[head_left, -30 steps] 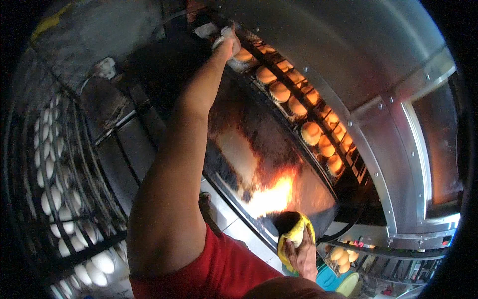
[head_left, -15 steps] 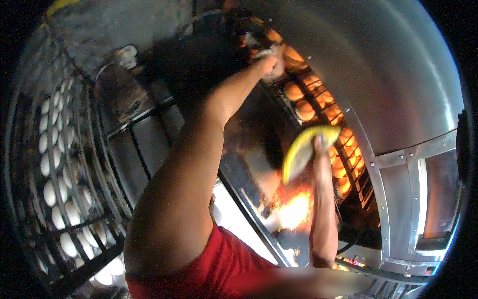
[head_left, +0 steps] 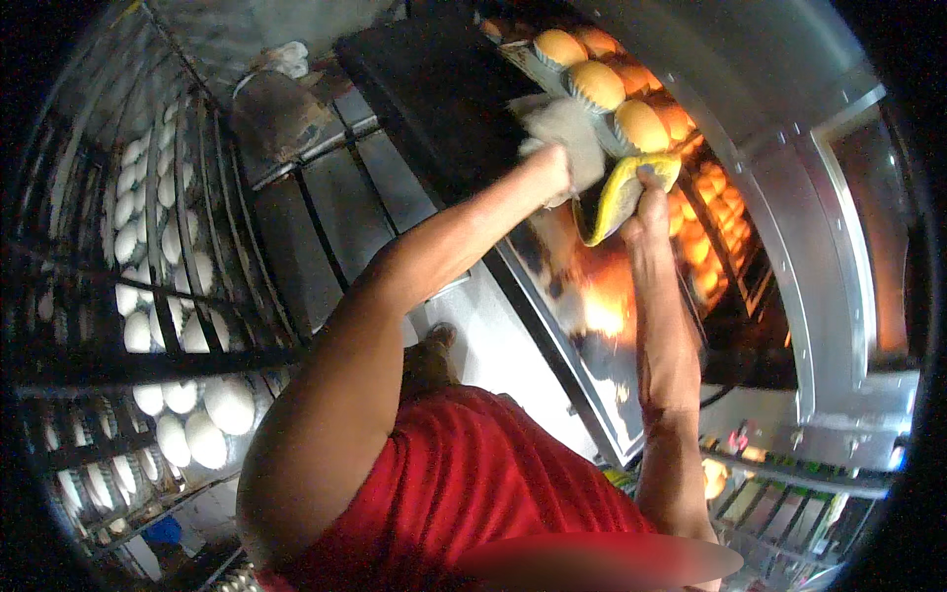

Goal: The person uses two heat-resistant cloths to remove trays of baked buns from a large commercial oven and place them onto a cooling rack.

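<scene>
Left hand [head_left: 554, 176]: fingers clutching grey cloth [head_left: 566, 130], bunched beyond them.
Right hand [head_left: 648, 204]: fingers pinching yellow-edged pad [head_left: 616, 191].
Buns [head_left: 596, 86]: just beyond both.

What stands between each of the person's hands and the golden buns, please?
Only what the hands hold: a greyish cloth in the left hand and a yellow-edged pad in the right hand, each between its hand and the nearest golden buns. No other obstacle shows.

Pale cloth [head_left: 570, 130] and curved yellow-rimmed pad [head_left: 617, 195] beside golden domed buns [head_left: 597, 87]
</scene>
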`<move>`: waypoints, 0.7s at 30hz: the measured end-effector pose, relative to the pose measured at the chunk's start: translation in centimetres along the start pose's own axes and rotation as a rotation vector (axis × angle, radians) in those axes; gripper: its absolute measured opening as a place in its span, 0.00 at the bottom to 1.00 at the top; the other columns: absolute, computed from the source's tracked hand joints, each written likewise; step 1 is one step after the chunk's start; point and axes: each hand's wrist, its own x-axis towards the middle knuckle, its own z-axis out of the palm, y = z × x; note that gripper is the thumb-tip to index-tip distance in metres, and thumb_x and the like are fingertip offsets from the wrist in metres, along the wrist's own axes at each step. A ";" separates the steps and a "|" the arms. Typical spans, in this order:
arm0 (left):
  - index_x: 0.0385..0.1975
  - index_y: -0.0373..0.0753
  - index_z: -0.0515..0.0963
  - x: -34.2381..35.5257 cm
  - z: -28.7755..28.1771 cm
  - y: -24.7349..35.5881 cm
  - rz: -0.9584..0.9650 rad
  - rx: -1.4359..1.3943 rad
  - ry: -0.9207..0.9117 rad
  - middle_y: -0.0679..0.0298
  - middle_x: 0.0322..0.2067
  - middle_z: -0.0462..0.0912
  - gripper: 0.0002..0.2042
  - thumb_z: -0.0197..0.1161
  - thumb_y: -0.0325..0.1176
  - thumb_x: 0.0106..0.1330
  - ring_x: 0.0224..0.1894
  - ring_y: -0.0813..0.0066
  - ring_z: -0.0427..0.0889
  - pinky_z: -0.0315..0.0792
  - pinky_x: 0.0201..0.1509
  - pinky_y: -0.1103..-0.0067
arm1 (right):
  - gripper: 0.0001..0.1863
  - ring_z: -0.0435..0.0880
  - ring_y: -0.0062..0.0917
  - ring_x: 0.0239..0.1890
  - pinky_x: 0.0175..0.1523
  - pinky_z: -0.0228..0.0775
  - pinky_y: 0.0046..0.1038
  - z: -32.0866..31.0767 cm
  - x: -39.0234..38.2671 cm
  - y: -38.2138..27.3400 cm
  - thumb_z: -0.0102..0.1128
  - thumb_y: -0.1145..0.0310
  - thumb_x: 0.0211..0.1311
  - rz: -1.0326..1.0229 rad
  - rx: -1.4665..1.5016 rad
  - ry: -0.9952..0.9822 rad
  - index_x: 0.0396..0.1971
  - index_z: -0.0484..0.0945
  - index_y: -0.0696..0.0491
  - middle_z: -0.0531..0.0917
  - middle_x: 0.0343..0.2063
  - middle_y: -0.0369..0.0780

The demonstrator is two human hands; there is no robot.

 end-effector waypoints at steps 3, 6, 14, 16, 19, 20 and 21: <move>0.36 0.46 0.82 -5.1 -2.0 -1.9 -0.141 -0.251 0.085 0.63 0.36 0.83 0.12 0.60 0.40 0.54 0.40 0.69 0.81 0.75 0.42 0.71 | 0.16 0.81 0.36 0.45 0.55 0.73 0.40 -3.2 -5.5 -2.1 0.51 0.69 0.63 0.021 0.009 -0.049 0.50 0.70 0.56 0.81 0.43 0.44; 0.40 0.44 0.79 -9.0 0.5 -3.8 -0.151 -0.585 0.158 0.62 0.41 0.81 0.14 0.60 0.41 0.55 0.44 0.68 0.79 0.73 0.46 0.70 | 0.15 0.83 0.36 0.43 0.52 0.76 0.39 -5.1 -13.8 -3.9 0.50 0.70 0.64 0.134 -0.021 -0.002 0.50 0.70 0.58 0.82 0.41 0.45; 0.53 0.39 0.71 -22.4 -0.4 2.4 -0.075 -0.740 0.112 0.59 0.52 0.75 0.23 0.61 0.41 0.59 0.55 0.64 0.73 0.69 0.57 0.70 | 0.12 0.84 0.27 0.34 0.41 0.79 0.29 -13.4 -31.2 -4.6 0.59 0.73 0.59 -0.050 -0.190 0.104 0.42 0.75 0.62 0.83 0.35 0.42; 0.54 0.37 0.69 -27.5 -1.9 4.1 -0.022 -0.582 0.190 0.57 0.53 0.74 0.25 0.64 0.40 0.57 0.57 0.64 0.71 0.68 0.58 0.70 | 0.13 0.84 0.25 0.33 0.41 0.78 0.27 -14.7 -36.0 -4.0 0.59 0.73 0.59 -0.034 -0.219 0.089 0.42 0.75 0.62 0.83 0.35 0.41; 0.48 0.35 0.74 -35.7 -4.0 8.0 -0.100 -1.173 0.442 0.53 0.46 0.79 0.20 0.63 0.33 0.55 0.51 0.56 0.75 0.69 0.53 0.70 | 0.21 0.81 0.24 0.40 0.48 0.75 0.27 -17.6 -43.0 -2.7 0.62 0.69 0.56 -0.007 -0.235 0.031 0.48 0.72 0.61 0.81 0.39 0.39; 0.47 0.35 0.75 -37.9 -5.3 8.6 -0.012 -0.912 0.435 0.52 0.43 0.80 0.18 0.63 0.32 0.55 0.48 0.54 0.76 0.70 0.51 0.69 | 0.21 0.81 0.24 0.40 0.47 0.75 0.26 -18.5 -45.6 -2.2 0.63 0.69 0.56 -0.006 -0.238 0.054 0.48 0.72 0.61 0.81 0.39 0.39; 0.45 0.34 0.76 -39.3 -7.2 8.8 0.088 -0.659 0.441 0.51 0.40 0.81 0.17 0.63 0.31 0.55 0.46 0.51 0.77 0.71 0.48 0.68 | 0.21 0.81 0.23 0.40 0.47 0.75 0.26 -19.0 -47.9 -1.9 0.63 0.68 0.56 -0.012 -0.243 0.085 0.48 0.72 0.60 0.81 0.39 0.39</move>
